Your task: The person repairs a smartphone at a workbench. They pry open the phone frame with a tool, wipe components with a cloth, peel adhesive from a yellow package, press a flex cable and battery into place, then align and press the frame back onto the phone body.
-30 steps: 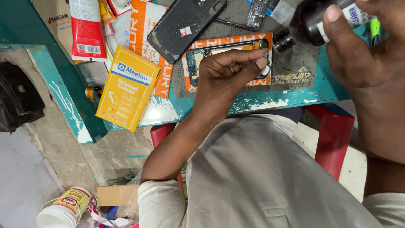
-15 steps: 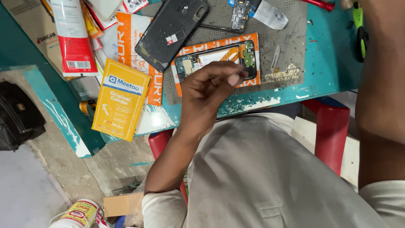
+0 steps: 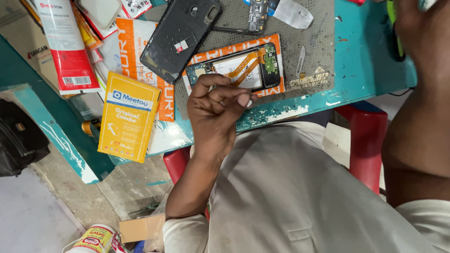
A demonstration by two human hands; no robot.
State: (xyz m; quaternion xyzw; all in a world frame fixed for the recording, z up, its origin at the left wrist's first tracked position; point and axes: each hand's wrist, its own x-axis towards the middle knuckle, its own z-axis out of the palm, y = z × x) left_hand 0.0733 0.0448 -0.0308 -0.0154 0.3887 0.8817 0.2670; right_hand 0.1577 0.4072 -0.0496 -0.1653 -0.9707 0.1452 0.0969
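Opened phone (image 3: 243,65), back cover removed, lying on an orange packet (image 3: 234,51) on the grey work mat (image 3: 309,28) of a teal table (image 3: 361,70); an orange flex ribbon crosses its battery. Left hand (image 3: 215,112) hovers just at the phone's near edge, fingers curled with thumb and forefinger pressed together; whether something small sits between them cannot be told. Right hand (image 3: 422,33) is raised close to the camera at the upper right; its grip cannot be told. Beside the phone: detached black back cover (image 3: 180,37), metal blade (image 3: 301,58), yellow box (image 3: 129,117).
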